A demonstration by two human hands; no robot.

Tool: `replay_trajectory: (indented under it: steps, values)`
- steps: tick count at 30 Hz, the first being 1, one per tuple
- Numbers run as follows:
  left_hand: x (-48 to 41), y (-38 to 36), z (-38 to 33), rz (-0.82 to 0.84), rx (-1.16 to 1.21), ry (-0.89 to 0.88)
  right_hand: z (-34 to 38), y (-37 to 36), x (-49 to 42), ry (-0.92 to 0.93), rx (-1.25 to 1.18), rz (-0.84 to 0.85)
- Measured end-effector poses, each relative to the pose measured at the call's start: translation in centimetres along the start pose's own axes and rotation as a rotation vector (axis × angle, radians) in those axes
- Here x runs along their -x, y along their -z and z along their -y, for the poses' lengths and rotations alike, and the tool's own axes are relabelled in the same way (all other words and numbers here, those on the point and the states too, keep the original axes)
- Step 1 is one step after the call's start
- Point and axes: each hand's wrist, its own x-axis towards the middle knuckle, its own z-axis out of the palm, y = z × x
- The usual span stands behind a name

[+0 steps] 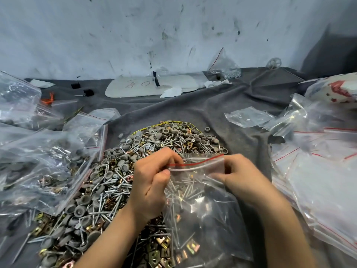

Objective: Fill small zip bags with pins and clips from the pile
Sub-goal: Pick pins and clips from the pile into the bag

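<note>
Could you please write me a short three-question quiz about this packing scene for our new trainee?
1. True or false: the zip bag held by the left hand and the right hand holds pins and clips.
2. Which colour is the line along the bag's mouth? A) blue B) red C) green
3. Fill in: the pile lies on a grey ____.
Key: 1 true; 2 B; 3 cloth.

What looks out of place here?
A thin yellow wire loops over the far edge of the pile, unlike the screws, caps and clips around it. One grey ring sits alone on the cloth beside the pile.
</note>
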Motion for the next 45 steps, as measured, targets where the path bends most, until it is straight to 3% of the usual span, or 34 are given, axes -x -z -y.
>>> replay_trajectory:
  steps: [3,12,16,18,21,24,26,32,37,45]
  values:
    - [0.1,0.1,0.2,-0.04,0.01,0.029,0.5,-1.2,0.1,0.016,0.142,0.173]
    - [0.2,0.1,0.5,-0.085,0.052,0.054,0.3,-1.9,-0.1,0.055,0.164,0.157]
    - [0.0,0.2,0.3,-0.084,0.045,0.012,-0.1,-0.8,-0.5,0.049,0.094,-0.106]
    - [0.0,0.2,0.3,-0.051,0.022,0.01,-0.1,0.0,-0.4,0.079,-0.095,-0.269]
    - [0.1,-0.2,0.3,0.039,-0.005,-0.003,0.8,1.1,0.4,0.28,-0.397,-0.421]
    - [0.2,-0.4,0.4,0.101,-0.013,-0.028,2.1,1.1,1.2,0.47,-0.397,-0.361]
    - [0.3,-0.2,0.4,0.111,-0.019,-0.039,2.7,0.7,1.4,0.5,-0.345,-0.271]
    - [0.2,-0.2,0.2,0.057,-0.039,-0.062,3.1,0.4,1.5,0.409,-0.339,-0.255]
    - [0.3,0.0,0.3,-0.049,-0.013,0.041,1.9,1.5,1.7,0.33,-0.285,-0.15]
    - [0.3,-0.1,0.4,-0.017,-0.001,0.04,3.5,0.3,1.7,0.507,-0.403,-0.342]
